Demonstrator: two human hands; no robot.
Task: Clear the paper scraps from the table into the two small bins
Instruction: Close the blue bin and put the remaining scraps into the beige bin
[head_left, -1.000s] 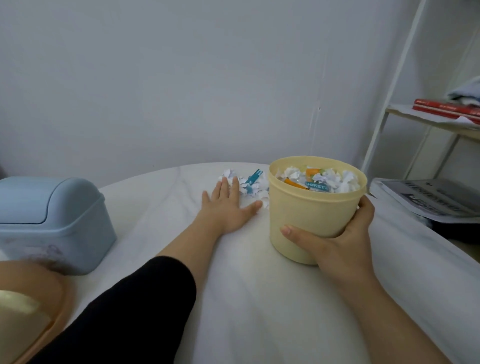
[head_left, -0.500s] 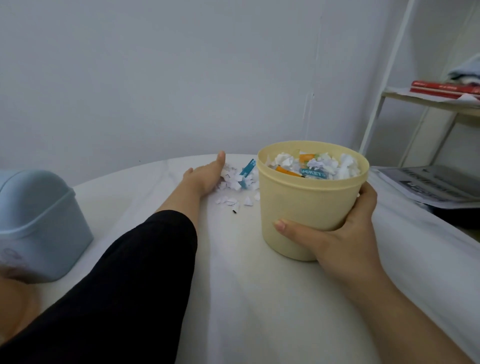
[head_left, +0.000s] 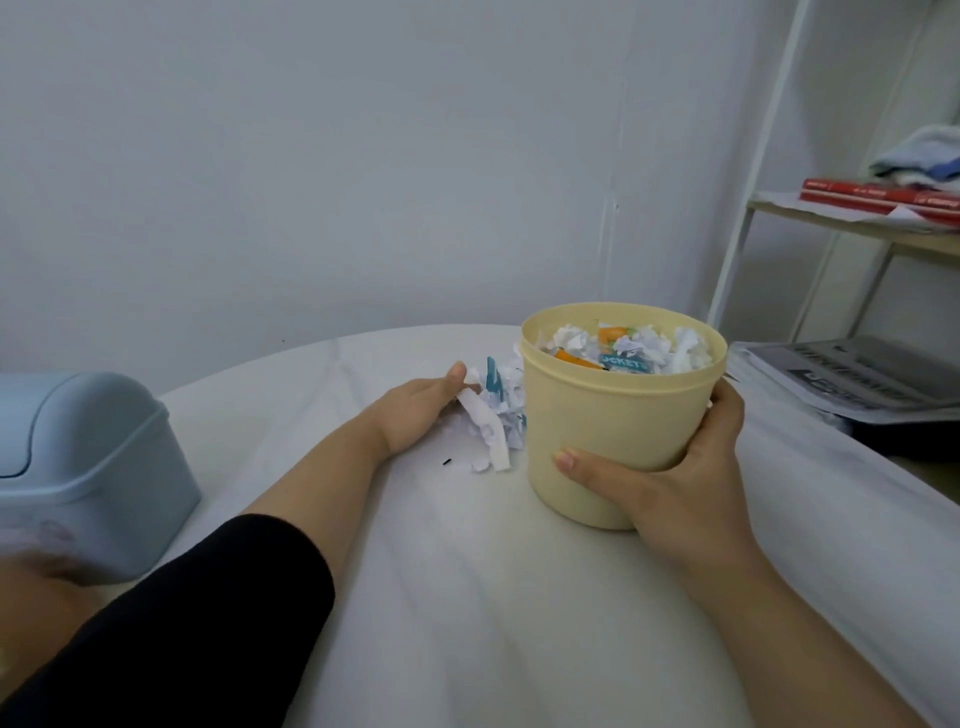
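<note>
Step in hand, as I judge it: gathering the heap beside the yellow bin.

Your right hand (head_left: 670, 483) grips the yellow bin (head_left: 613, 410) low on its wall, thumb across the near side, fingers wrapped round the right. The bin stands on the table (head_left: 467, 597), right of centre, filled with scraps almost to the rim.

Your left hand (head_left: 415, 410) stands on its edge against the paper scraps (head_left: 493, 415), thumb laid over the top of the heap. The fingers are hidden behind the paper, so I cannot tell whether they are curled or straight. The heap lies at centre frame, touching the bin's left wall. A few bits lie loose just below it.

Next move, judged: lift the heap over the rim. Little room is left inside, so spill is likely. The lidded blue bin (head_left: 88, 467), at the left edge, may serve better.

Surface: white, faintly streaked.

Room: pale bare wall behind. Upper right, a white shelf frame (head_left: 779, 104) holds red books (head_left: 872, 195) and folded cloth. Below it, printed papers (head_left: 852, 379) are stacked at the right edge.
</note>
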